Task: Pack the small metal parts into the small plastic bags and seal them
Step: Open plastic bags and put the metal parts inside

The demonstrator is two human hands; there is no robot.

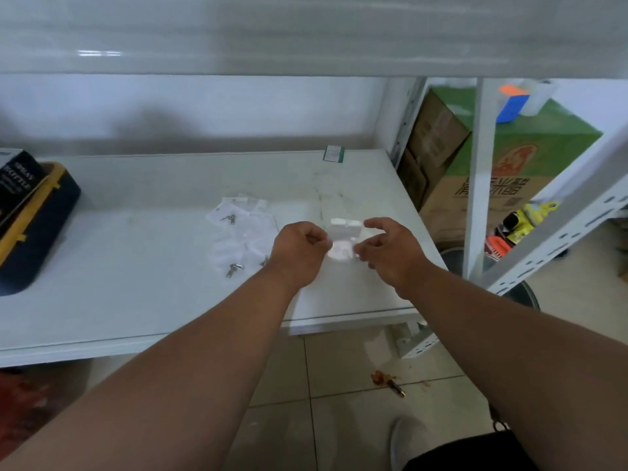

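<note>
White table (pixel 136 300) under a white shelf, set against a pale wall, seen from above over two bare forearms. Both hands meet above the table's right half and hold one small clear bag (pixel 342 240) between them. The left hand (pixel 299 248) has its fingers curled tight, and its grip pinches the bag's left edge. The right hand (pixel 390 253) pinches the right edge between thumb and bent fingers; its index finger arches above the bag. The bag hangs just above the table, blurred and shiny, so whether anything is inside it cannot be told.

Just left of the grip lies a loose pile of clear bags (pixel 238 229) on the table. Small metal parts (pixel 233 269) lie near the pile's lower edge, and more parts (pixel 229 218) sit among the bags at its upper side. Far to the left, at the table's edge, rests a dark blue and yellow case (pixel 34 232) with a dark box (pixel 15 185) on top. Beyond the grip, at the table's back edge, sits a small green and white packet (pixel 333 154).

To the right, past a white rack post (pixel 479 181), stand cardboard boxes (pixel 509 158). Below the grip, the tiled floor (pixel 339 419) shows a white shoe (pixel 406 440).
</note>
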